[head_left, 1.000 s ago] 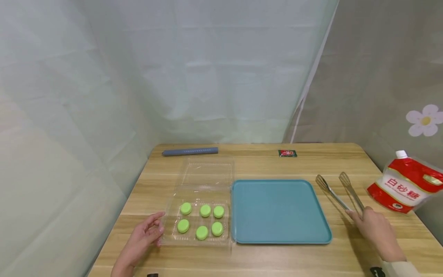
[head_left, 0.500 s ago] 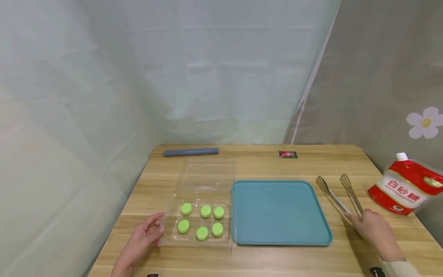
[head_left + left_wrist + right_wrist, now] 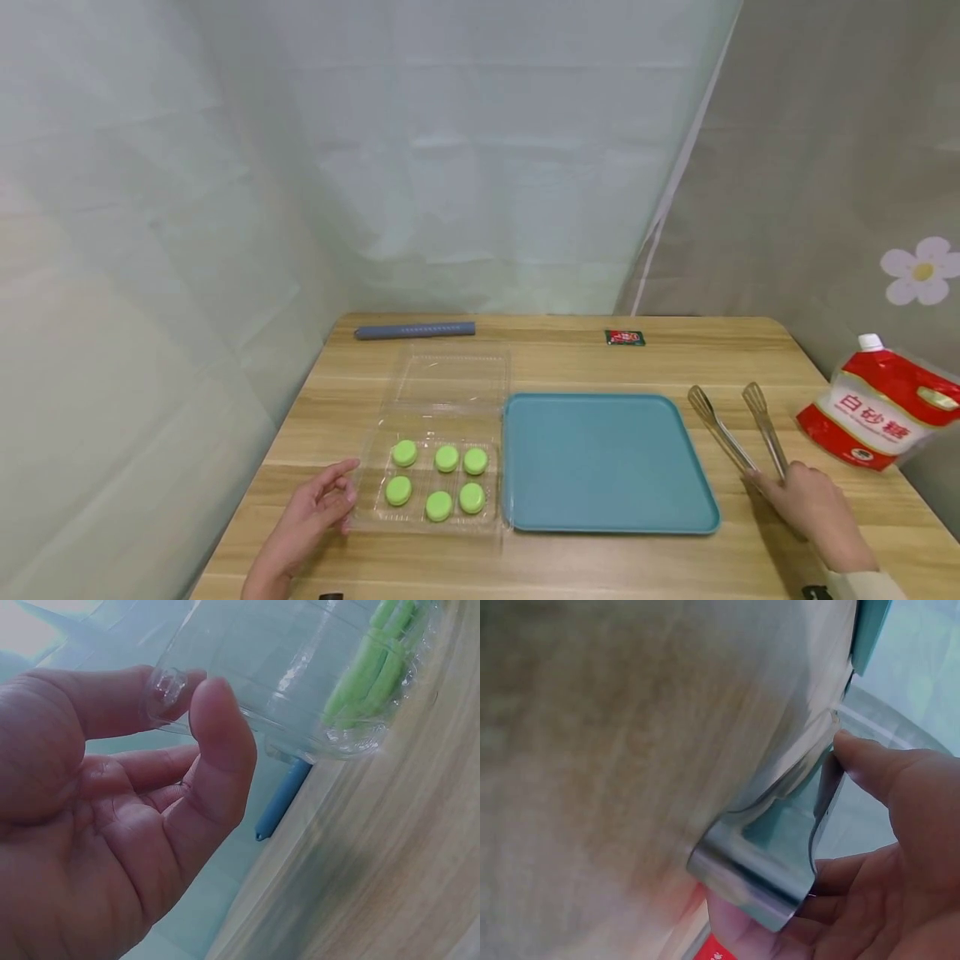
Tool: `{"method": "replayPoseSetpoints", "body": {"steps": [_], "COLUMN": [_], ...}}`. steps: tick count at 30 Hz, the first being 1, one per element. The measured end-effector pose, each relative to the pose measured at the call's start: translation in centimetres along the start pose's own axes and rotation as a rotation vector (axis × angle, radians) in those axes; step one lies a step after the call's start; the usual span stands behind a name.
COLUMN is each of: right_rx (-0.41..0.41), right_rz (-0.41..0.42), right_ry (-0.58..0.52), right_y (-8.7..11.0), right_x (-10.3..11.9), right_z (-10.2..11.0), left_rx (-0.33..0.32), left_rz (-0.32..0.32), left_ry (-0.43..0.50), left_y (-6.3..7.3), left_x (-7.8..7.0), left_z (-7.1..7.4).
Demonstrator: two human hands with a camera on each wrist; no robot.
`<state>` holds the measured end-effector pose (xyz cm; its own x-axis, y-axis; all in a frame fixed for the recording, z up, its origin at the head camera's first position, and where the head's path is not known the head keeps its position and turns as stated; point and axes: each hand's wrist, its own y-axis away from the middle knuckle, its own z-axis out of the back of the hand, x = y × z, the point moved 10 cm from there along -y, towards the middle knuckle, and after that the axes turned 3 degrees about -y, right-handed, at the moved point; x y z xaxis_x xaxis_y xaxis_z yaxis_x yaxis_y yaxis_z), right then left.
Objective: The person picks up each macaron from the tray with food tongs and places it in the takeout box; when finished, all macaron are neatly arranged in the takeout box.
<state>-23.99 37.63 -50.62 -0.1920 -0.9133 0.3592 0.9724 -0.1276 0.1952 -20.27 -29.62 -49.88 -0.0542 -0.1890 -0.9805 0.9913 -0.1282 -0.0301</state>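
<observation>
My left hand (image 3: 307, 512) pinches the left edge of an opened clear plastic box (image 3: 367, 523); in the left wrist view the box's rim (image 3: 176, 694) lies between thumb and finger. Several green macarons (image 3: 438, 506) sit in the box's near half, and its clear lid (image 3: 450, 379) lies folded back. My right hand (image 3: 813, 504) holds metal tongs (image 3: 731, 437) over the table, right of a blue tray (image 3: 611, 462). Their slotted ends stand apart and point away from me. The bent end of the tongs (image 3: 754, 874) shows beside my palm in the right wrist view.
A red and white sugar pouch (image 3: 873, 408) stands at the table's right edge. A rolled blue-grey strip (image 3: 415, 331) and a small red and green packet (image 3: 625, 337) lie along the back edge. Curtains (image 3: 480, 167) hang behind the wooden table (image 3: 570, 358).
My right hand has drawn back slightly with the tongs, whose slotted ends are a little wider apart. The left hand keeps its place at the box, and the view has tilted slightly up.
</observation>
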Motion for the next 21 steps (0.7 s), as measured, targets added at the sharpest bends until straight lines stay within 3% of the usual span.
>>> {"method": "replayPoseSetpoints", "body": {"steps": [5,8,13,21], "right_rx": [-0.017,-0.069,-0.171,-0.230], "right_rz": [-0.004,0.007,0.083,0.198], "right_ry": [0.046,0.057,0.060,0.028], "right_y": [0.1,0.0,-0.4,-2.0], "right_x": [0.3,1.1,3.6,8.5], "right_z": [0.5,1.2,2.4,1.9], "left_rx": [0.011,0.007,0.010,0.011], "left_rz": [-0.017,-0.016,-0.011,-0.006], "left_ry": [0.002,0.000,0.003,-0.016], "left_y": [0.1,0.2,0.2,0.2], "left_x": [0.0,0.1,0.1,0.0], "left_z": [0.0,0.1,0.0,0.0]}}
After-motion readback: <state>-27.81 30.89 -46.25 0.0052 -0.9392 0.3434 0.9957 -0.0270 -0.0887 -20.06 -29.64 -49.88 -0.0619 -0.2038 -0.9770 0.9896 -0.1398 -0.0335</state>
